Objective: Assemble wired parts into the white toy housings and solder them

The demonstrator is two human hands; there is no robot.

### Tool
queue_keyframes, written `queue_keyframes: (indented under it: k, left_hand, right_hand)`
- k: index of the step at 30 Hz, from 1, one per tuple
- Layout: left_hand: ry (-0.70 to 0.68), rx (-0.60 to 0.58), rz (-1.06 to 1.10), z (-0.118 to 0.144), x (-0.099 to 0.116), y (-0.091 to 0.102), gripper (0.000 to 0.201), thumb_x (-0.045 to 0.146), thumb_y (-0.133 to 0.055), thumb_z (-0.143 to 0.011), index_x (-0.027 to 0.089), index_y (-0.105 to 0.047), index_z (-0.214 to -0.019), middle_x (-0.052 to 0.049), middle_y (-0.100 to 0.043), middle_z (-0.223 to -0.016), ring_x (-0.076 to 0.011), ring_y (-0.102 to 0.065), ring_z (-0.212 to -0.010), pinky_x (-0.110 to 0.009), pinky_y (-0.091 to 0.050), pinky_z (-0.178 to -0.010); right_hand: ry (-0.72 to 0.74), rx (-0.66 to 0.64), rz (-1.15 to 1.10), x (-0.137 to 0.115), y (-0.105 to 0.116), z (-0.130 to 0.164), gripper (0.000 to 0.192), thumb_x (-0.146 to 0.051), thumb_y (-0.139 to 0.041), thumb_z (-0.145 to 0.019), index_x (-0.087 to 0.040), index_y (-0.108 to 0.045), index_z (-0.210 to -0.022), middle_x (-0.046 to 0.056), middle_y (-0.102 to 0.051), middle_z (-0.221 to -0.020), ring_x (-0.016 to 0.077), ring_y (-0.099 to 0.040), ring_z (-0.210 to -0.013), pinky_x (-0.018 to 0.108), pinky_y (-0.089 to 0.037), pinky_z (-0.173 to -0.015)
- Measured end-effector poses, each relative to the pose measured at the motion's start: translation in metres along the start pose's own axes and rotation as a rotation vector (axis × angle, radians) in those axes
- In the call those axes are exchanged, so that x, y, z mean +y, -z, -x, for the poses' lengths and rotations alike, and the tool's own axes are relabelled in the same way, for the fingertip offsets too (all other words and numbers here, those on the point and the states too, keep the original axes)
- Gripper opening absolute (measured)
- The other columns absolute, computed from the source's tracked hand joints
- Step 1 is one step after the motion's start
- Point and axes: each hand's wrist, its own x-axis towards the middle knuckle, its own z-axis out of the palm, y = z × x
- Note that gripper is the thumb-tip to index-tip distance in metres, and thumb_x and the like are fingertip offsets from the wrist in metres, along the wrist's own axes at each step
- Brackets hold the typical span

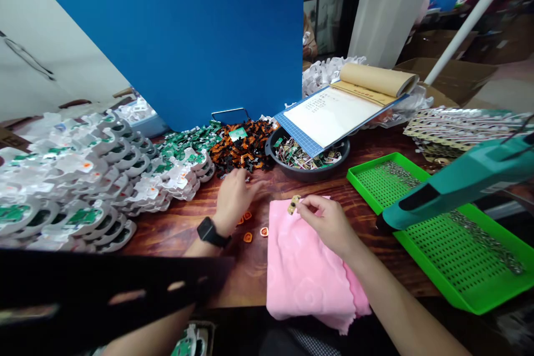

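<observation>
My right hand (327, 222) pinches a small tan circuit board (293, 204) between thumb and fingers, just above the folded pink cloth (304, 272). A dark component shows on the board. At the near edge of a heap of black and orange plastic parts (237, 150) is my left hand (236, 197), wearing a black watch. Its thumb stands apart from the fingers, and I see nothing held in it; the fingertips are partly hidden. Several small orange pieces (248, 237) lie on the wooden table (233, 283) between that wrist and the cloth.
Stacked white housings (100, 172) with green boards fill the left. A dark bowl (308, 169) of wired boards sits beneath a clipboard (334, 117). At right, a teal power screwdriver (463, 178) crosses green trays (459, 267) of small metal parts. A dark blurred bar (104, 289) blocks the lower left.
</observation>
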Motion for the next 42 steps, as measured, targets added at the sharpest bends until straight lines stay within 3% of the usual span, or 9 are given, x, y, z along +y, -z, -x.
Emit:
queue_keyframes:
  k: [2, 7, 13, 16, 19, 24, 29, 36, 42]
  left_hand:
    - [0.030, 0.058, -0.011, -0.017, -0.009, 0.002, 0.028, 0.027, -0.082, -0.059, 0.017, -0.057, -0.069, -0.009, -0.062, -0.085, -0.0306, -0.056, -0.100, -0.032, -0.041, -0.079]
    - [0.112, -0.084, 0.127, -0.029, -0.010, 0.014, 0.027, 0.021, -0.077, -0.063, 0.017, -0.053, -0.052, -0.003, -0.055, -0.059, -0.0249, -0.061, -0.082, -0.028, -0.043, -0.070]
    - [0.288, -0.360, 0.505, 0.010, 0.017, 0.010, 0.017, 0.028, -0.066, -0.075, 0.014, -0.067, -0.086, -0.007, -0.072, -0.080, -0.0160, -0.066, -0.064, -0.027, -0.054, -0.062]
    - [0.447, -0.442, 0.845, 0.029, 0.028, 0.000, 0.021, 0.021, -0.075, -0.066, 0.014, -0.066, -0.084, -0.005, -0.072, -0.080, -0.0137, -0.067, -0.065, -0.024, -0.056, -0.063]
    - [0.469, -0.483, 1.003, 0.039, 0.034, -0.009, 0.024, 0.020, -0.082, -0.061, 0.014, -0.066, -0.078, -0.004, -0.072, -0.078, -0.0149, -0.068, -0.069, -0.023, -0.057, -0.062]
    - [0.418, -0.543, 1.051, 0.042, 0.030, -0.016, 0.020, 0.019, -0.082, -0.065, 0.014, -0.067, -0.078, -0.003, -0.073, -0.078, -0.0140, -0.069, -0.072, -0.022, -0.057, -0.064]
    - [0.429, -0.559, 1.047, 0.043, 0.024, -0.013, 0.022, 0.020, -0.083, -0.064, 0.013, -0.068, -0.078, -0.004, -0.074, -0.079, -0.0146, -0.070, -0.071, -0.023, -0.057, -0.066]
    - [0.398, -0.540, 1.049, 0.045, 0.026, -0.011, 0.024, 0.019, -0.085, -0.060, 0.013, -0.067, -0.076, -0.003, -0.073, -0.077, -0.0143, -0.068, -0.068, -0.024, -0.055, -0.065]
    - [0.313, -0.454, 0.980, 0.049, 0.029, -0.012, 0.023, 0.019, -0.085, -0.061, 0.013, -0.068, -0.075, -0.002, -0.073, -0.077, -0.0121, -0.067, -0.067, -0.022, -0.053, -0.067]
  right_hand:
    - [0.016, 0.066, -0.018, 0.002, 0.000, -0.001, 0.018, -0.032, -0.060, -0.084, -0.018, -0.070, -0.076, 0.003, -0.070, -0.081, 0.0161, -0.063, -0.080, 0.026, -0.044, -0.072]
    - [-0.023, 0.125, -0.086, 0.002, 0.002, -0.001, 0.015, -0.032, -0.065, -0.081, -0.021, -0.074, -0.082, 0.003, -0.074, -0.086, 0.0182, -0.067, -0.082, 0.028, -0.047, -0.075]
    - [-0.076, 0.150, -0.108, 0.002, 0.001, -0.002, 0.016, -0.032, -0.066, -0.078, -0.020, -0.075, -0.079, 0.004, -0.074, -0.083, 0.0193, -0.068, -0.079, 0.028, -0.048, -0.072]
    - [-0.099, 0.139, -0.102, 0.003, 0.000, -0.003, 0.016, -0.031, -0.064, -0.078, -0.019, -0.076, -0.080, 0.005, -0.075, -0.085, 0.0200, -0.069, -0.080, 0.029, -0.049, -0.073]
    - [-0.131, 0.148, -0.102, 0.004, 0.000, -0.004, 0.016, -0.029, -0.066, -0.075, -0.018, -0.076, -0.081, 0.006, -0.075, -0.086, 0.0207, -0.069, -0.082, 0.030, -0.051, -0.076]
    - [-0.148, 0.065, -0.192, 0.000, 0.002, -0.005, 0.013, -0.026, -0.067, -0.071, -0.018, -0.076, -0.076, 0.005, -0.075, -0.082, 0.0195, -0.069, -0.079, 0.029, -0.051, -0.077]
    - [-0.169, -0.013, -0.262, -0.007, 0.005, -0.006, 0.013, -0.028, -0.069, -0.069, -0.017, -0.076, -0.070, 0.003, -0.072, -0.070, 0.0133, -0.061, -0.063, 0.025, -0.047, -0.065]
    - [-0.254, -0.007, -0.372, -0.011, 0.006, -0.006, 0.013, -0.029, -0.072, -0.064, -0.016, -0.073, -0.064, -0.001, -0.065, -0.058, 0.0083, -0.050, -0.053, 0.023, -0.039, -0.057]
    - [-0.197, 0.022, -0.305, -0.011, 0.005, -0.005, 0.015, -0.029, -0.069, -0.066, -0.016, -0.069, -0.058, -0.001, -0.062, -0.055, 0.0081, -0.049, -0.053, 0.023, -0.040, -0.058]
